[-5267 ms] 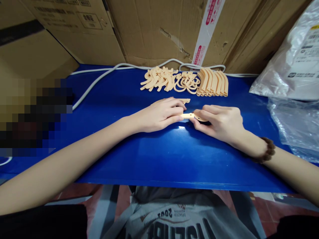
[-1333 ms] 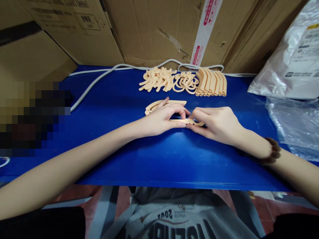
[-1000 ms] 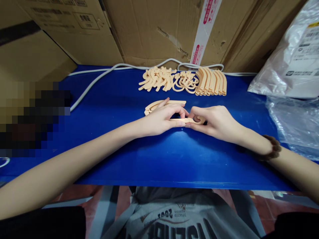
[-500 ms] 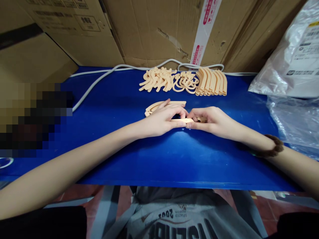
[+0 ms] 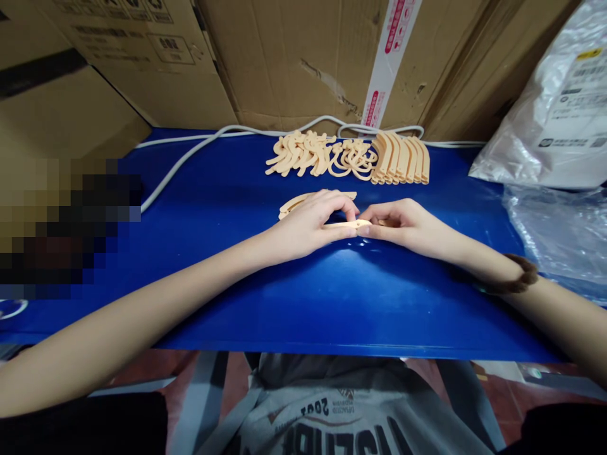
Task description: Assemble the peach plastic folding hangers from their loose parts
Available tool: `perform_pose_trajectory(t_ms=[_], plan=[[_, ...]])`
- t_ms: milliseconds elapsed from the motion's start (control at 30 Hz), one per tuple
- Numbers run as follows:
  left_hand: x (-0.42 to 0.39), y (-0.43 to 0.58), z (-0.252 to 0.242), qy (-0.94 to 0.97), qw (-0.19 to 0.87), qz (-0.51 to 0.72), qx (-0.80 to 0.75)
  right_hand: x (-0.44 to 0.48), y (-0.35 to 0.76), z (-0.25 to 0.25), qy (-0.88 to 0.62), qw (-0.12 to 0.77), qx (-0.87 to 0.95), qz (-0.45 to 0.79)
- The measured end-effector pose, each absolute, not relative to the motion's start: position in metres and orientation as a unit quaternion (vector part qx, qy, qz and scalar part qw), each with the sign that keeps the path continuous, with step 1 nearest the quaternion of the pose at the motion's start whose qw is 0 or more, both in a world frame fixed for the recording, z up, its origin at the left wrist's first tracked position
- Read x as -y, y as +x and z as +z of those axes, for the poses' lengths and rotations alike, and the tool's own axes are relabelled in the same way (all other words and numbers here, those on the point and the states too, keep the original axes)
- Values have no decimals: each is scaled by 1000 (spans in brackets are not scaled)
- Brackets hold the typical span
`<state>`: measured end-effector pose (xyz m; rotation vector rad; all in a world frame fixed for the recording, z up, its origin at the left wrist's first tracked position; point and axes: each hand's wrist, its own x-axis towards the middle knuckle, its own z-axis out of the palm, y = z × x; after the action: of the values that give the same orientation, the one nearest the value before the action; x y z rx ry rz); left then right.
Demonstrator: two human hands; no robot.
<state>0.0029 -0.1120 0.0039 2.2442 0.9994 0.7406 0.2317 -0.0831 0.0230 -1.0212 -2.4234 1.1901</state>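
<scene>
Fingertips meet at centre: the left hand (image 5: 308, 224) pinches one end of a small flat peach-coloured plastic strip (image 5: 346, 224), fingers closed on it, and the right hand (image 5: 403, 224) grips the other end, fingers curled tight. The strip sits just above the glossy blue bench (image 5: 294, 297). At 11 o'clock of the left hand, touching its knuckles, lie curved peach plastic pieces (image 5: 294, 202). Farther out at 12 o'clock, a row of peach plastic parts (image 5: 351, 158) lines the back edge, with a white cable (image 5: 190, 155) beyond, against brown cardboard boxes (image 5: 294, 57).
</scene>
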Motion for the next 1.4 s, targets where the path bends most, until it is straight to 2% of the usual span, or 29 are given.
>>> perform_pose_trajectory(t_ms=[133, 433, 800, 1067, 1167, 1300, 1400], plan=[[110, -5, 6, 866, 211, 258, -373, 83, 236, 22, -348, 128, 849, 376], [104, -11, 8, 850, 302, 264, -342, 82, 233, 25, -365, 166, 791, 462], [113, 2, 1, 874, 247, 255, -331, 87, 240, 37, -410, 117, 743, 516], [110, -1, 0, 866, 230, 275, -350, 80, 239, 28, -427, 196, 698, 541], [108, -2, 0, 864, 224, 275, -358, 81, 239, 28, -390, 214, 737, 509], [107, -4, 0, 858, 230, 282, -362, 84, 238, 31, -382, 196, 804, 412], [108, -4, -1, 852, 240, 284, -370, 86, 237, 31, -388, 191, 807, 401]])
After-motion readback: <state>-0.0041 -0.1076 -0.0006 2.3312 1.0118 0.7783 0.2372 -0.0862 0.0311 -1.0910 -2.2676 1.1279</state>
